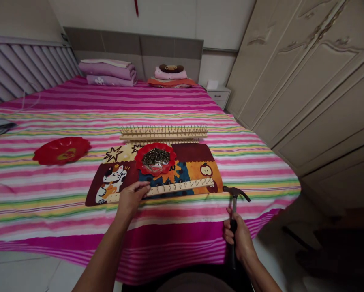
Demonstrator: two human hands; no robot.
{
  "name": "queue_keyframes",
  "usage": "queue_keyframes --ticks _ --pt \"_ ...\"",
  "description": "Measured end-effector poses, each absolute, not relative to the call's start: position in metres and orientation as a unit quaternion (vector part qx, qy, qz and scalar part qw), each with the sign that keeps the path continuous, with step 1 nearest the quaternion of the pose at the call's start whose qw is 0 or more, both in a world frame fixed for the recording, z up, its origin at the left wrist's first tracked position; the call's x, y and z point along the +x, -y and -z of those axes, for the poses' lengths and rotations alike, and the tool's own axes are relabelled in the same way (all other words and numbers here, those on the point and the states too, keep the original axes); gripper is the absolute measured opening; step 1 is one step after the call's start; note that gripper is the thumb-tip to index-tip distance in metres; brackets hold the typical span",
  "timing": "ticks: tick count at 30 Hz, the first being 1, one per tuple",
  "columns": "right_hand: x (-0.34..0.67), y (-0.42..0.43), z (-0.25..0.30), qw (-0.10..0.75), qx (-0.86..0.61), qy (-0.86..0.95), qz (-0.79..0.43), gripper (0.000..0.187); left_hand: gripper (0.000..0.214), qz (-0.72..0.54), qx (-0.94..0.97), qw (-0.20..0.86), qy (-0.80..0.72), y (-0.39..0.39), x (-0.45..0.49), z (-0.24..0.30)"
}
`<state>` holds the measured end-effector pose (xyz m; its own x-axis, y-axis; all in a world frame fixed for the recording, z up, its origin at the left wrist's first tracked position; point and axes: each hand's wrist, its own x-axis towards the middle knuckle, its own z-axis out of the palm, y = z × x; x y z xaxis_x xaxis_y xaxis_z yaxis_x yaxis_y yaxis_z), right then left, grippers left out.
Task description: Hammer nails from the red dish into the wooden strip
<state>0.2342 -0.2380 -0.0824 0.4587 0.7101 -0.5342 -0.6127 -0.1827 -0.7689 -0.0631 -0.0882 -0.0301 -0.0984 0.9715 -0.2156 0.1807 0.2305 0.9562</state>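
Observation:
A narrow pale wooden strip (182,186) lies across the near part of a patterned mat (194,153), with a row of nails standing in its right half. My left hand (132,198) rests over the strip, just left of those nails, its thumb and fingers pinched together at the wood. Whatever sits between the fingertips is too small to make out. In my right hand (238,235) is a claw hammer (234,198), gripped by its dark handle, head up, beside the mat's right corner. Behind the strip, a red scalloped dish (138,161) holds a heap of nails.
More wooden strips (163,136) bristling with nails lie behind the mat. A second red dish (62,151) sits to the left on the striped bedspread (245,162). Folded bedding (109,73) is stacked by the headboard; a wardrobe (303,81) stands along the right.

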Motion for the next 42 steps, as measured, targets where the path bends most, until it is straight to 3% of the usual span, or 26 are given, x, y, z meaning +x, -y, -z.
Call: queue_keyframes --ticks 8,21,27,33,42 --pt "0.233 0.239 0.080 0.640 -0.565 0.047 -0.518 0.037 0.042 -0.395 0.495 0.440 -0.636 0.093 -0.058 0.022" --pt "0.217 0.242 0.053 0.636 -0.613 0.118 -0.454 0.042 0.022 -0.352 0.641 0.291 -0.617 0.094 -0.059 0.033" --pt "0.190 0.229 -0.009 0.518 -0.621 0.288 -0.513 0.049 0.021 -0.360 0.662 0.256 -0.606 0.098 -0.057 0.040" --pt "0.148 0.200 -0.022 0.376 -0.551 0.546 -0.506 0.036 0.017 -0.366 0.687 0.202 -0.594 0.101 -0.054 0.046" --pt "0.129 0.172 -0.020 0.322 -0.538 0.678 -0.383 0.038 0.021 -0.359 0.714 0.147 -0.582 0.100 -0.056 0.058"
